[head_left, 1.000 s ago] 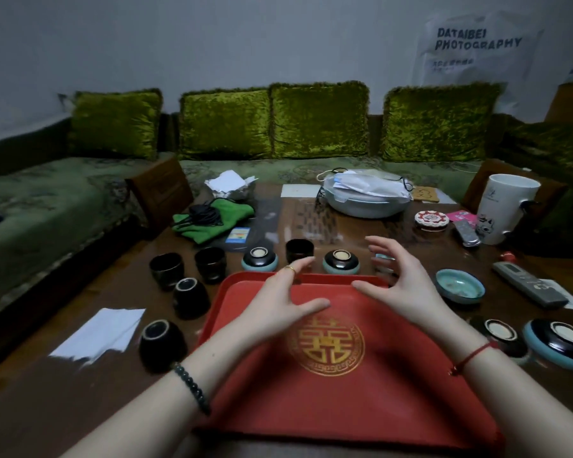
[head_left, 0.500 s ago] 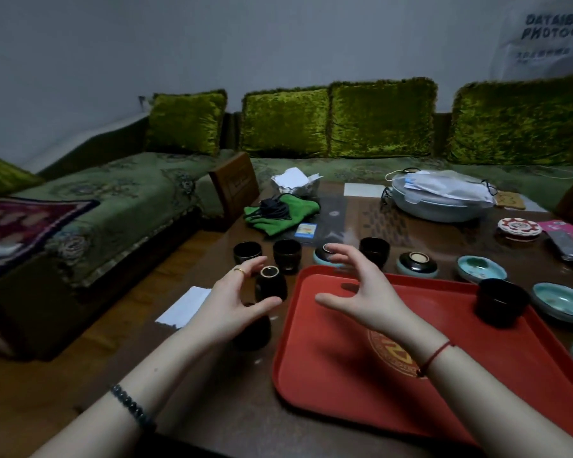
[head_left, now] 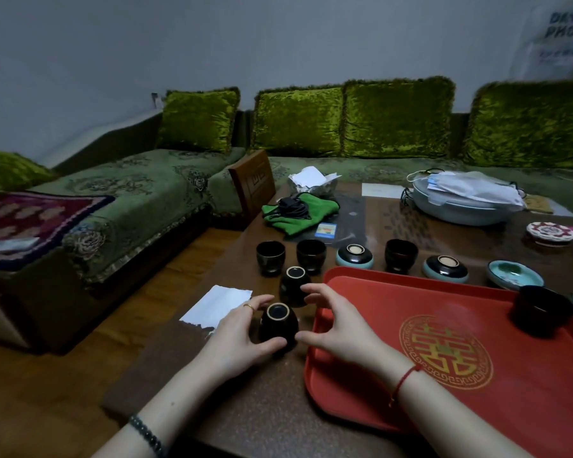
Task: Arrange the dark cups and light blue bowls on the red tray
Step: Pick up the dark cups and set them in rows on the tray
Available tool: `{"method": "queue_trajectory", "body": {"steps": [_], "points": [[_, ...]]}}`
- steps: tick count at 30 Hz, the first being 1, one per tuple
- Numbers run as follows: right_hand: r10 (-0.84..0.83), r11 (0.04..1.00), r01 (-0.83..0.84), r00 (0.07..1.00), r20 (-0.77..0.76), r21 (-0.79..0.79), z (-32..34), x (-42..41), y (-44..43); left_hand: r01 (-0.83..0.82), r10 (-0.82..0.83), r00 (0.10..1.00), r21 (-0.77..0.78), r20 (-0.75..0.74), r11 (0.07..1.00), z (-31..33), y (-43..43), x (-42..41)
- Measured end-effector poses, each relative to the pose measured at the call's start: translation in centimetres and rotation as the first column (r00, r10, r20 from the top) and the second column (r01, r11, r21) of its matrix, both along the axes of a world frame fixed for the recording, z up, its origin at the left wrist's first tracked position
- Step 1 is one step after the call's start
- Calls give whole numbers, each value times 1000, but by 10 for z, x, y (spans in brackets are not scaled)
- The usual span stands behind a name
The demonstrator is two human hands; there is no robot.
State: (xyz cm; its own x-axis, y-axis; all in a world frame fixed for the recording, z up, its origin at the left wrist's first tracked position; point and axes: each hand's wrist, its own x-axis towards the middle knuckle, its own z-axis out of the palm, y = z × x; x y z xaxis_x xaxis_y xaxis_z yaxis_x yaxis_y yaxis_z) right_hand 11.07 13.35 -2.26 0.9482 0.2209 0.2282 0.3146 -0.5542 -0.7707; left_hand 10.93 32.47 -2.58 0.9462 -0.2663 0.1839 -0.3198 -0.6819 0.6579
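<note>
- While both hands close in on it, the nearest upside-down cup (head_left: 277, 325) stands on the table (head_left: 245, 408) just left of the red tray (head_left: 477, 375), within easy reach for a short carry onto it.
- The left hand (head_left: 242, 338) cups its left side, thumb touching near the base, fingers (head_left: 258, 302) curled round the far side; whether they grip firmly I cannot tell.
- The right hand (head_left: 338, 332) hovers just right of it, fingers (head_left: 315, 290) spread and bent, holding nothing, probably to steady or turn the cup over.
- This cup is dark, glossy and rounded, its pale-ringed foot facing up.
- A second inverted cup (head_left: 294, 285) sits just behind; three upright dark cups (head_left: 271, 257) and overturned light blue bowls (head_left: 355, 256) line the tray's far edge.
- One dark cup (head_left: 540, 309) already stands on the tray's far right corner, so most of the arranging seems left.
</note>
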Motion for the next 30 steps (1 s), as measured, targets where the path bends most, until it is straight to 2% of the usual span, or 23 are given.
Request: {"method": "queue_trajectory", "body": {"steps": [10, 14, 20, 27, 30], "points": [[3, 994, -8, 999, -44, -107, -10, -1, 9, 21, -20, 1000, -37, 24, 999, -2, -2, -2], [4, 991, -12, 998, -61, -134, -9, -3, 9, 27, -25, 999, -115, 20, 993, 0, -2, -3], [14, 995, -15, 1000, 10, 95, 7, -9, -6, 25, -20, 1000, -358, 19, 934, 12, -18, -3], [57, 971, -53, 998, -10, 235, 21, -28, -48, 45, -145, 985, -660, -98, 750, 13, -64, -9], [30, 946, -27, 1000, -3, 323, 24, -38, -70, 59, -199, 973, -713, -115, 699, 14, -92, -11]]}}
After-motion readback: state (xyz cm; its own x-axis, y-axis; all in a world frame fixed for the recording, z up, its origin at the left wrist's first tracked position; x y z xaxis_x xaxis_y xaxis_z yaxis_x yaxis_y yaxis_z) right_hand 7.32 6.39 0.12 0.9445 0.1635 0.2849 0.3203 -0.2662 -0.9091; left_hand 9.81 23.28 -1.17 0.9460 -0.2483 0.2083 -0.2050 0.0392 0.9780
